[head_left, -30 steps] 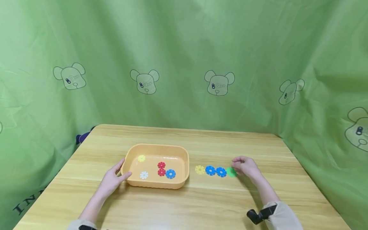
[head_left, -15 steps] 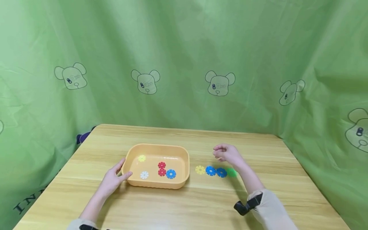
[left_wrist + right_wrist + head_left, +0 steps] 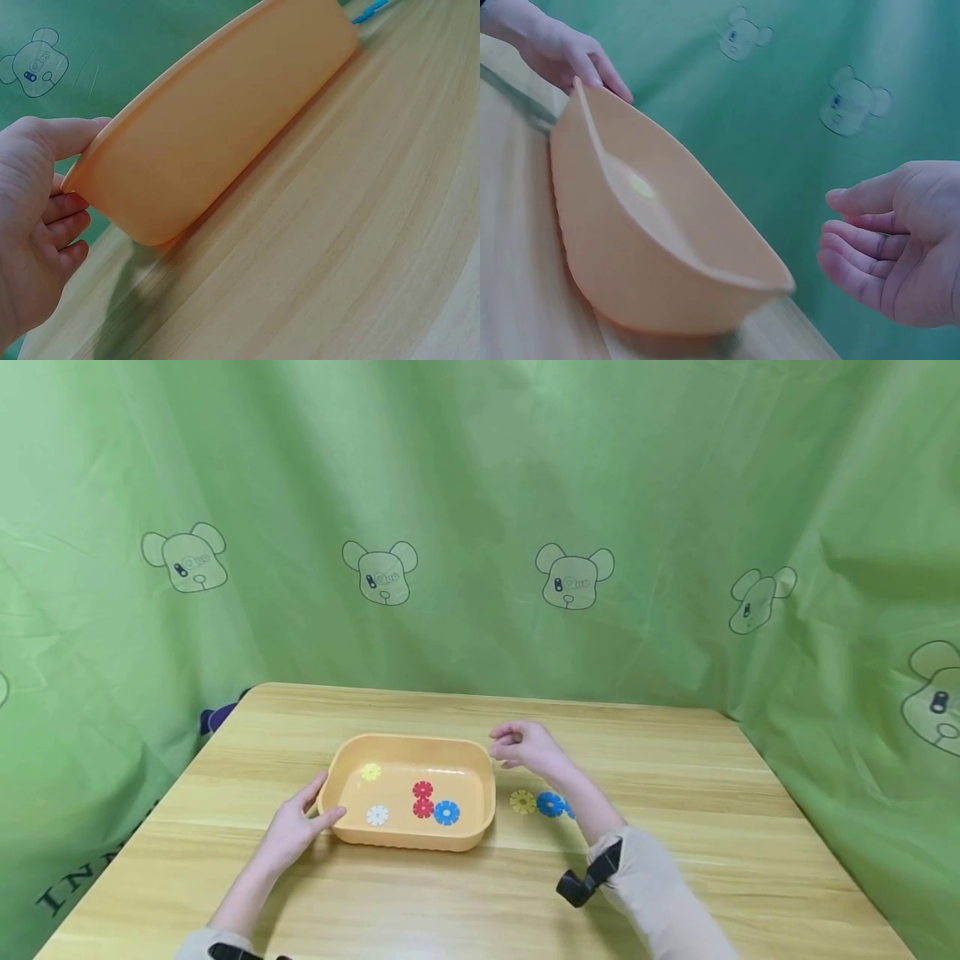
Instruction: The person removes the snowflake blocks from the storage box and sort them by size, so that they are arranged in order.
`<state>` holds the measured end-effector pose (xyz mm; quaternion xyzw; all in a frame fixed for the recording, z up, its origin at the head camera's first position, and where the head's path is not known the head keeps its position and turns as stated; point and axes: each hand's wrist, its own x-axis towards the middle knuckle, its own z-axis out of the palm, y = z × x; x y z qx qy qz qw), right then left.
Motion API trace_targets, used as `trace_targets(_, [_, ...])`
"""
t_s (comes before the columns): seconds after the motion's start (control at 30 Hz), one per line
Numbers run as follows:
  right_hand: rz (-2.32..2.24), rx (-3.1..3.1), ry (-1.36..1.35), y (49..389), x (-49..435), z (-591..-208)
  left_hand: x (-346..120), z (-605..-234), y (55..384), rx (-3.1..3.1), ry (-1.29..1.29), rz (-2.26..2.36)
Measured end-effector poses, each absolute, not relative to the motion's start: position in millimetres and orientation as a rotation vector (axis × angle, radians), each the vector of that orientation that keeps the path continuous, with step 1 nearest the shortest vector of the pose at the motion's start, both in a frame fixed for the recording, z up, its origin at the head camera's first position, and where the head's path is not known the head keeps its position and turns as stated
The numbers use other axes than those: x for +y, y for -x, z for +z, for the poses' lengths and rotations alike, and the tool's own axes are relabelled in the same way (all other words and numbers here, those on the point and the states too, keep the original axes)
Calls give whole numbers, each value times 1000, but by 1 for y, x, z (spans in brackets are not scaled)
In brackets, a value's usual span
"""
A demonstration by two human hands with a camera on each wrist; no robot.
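My left hand point(image 3: 291, 831) grips the left rim of an orange plastic basin point(image 3: 408, 841), thumb over the edge, fingers outside, as the left wrist view shows. The basin stands flat on the table. Inside lie a yellow snowflake disc point(image 3: 365, 772), a white disc point(image 3: 371, 817), two red discs point(image 3: 423, 811) and a blue disc point(image 3: 438, 815). Just beyond the basin's right rim hovers my right hand point(image 3: 528, 746); its fingers are loosely curled with nothing seen between them in the right wrist view. Beneath the right forearm a yellow disc point(image 3: 516, 804) and a blue disc point(image 3: 543, 807) show.
The wooden table point(image 3: 420, 910) extends around the basin on every side. Behind it hangs a green curtain point(image 3: 480, 643) with printed bear heads. My right sleeve point(image 3: 656, 881) and forearm cover the right end of the disc row.
My right hand has moved left from the green disc, over the row, to beside the basin's right rim. The green disc is now hidden behind the arm. The left hand stays put.
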<state>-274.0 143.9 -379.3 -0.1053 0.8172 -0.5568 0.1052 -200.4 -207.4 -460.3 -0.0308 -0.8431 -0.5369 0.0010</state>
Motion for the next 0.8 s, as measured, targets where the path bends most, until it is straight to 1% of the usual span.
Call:
trace_targets(0.23, [-1608,2357,357,276,105,-387,-207,-461,202,-2651,95,-1673])
trace_targets(0.33, [-1605,2337,330,275,92,-394,-207,-461,202,-2653,92,-1669])
trace_targets(0.53, [-1537,2374,276,276,75,-414,-206,-459,199,-2652,95,-1669])
trace_targets(0.8, [-1280,2506,284,272,61,-429,-206,-457,198,-2650,98,-1685])
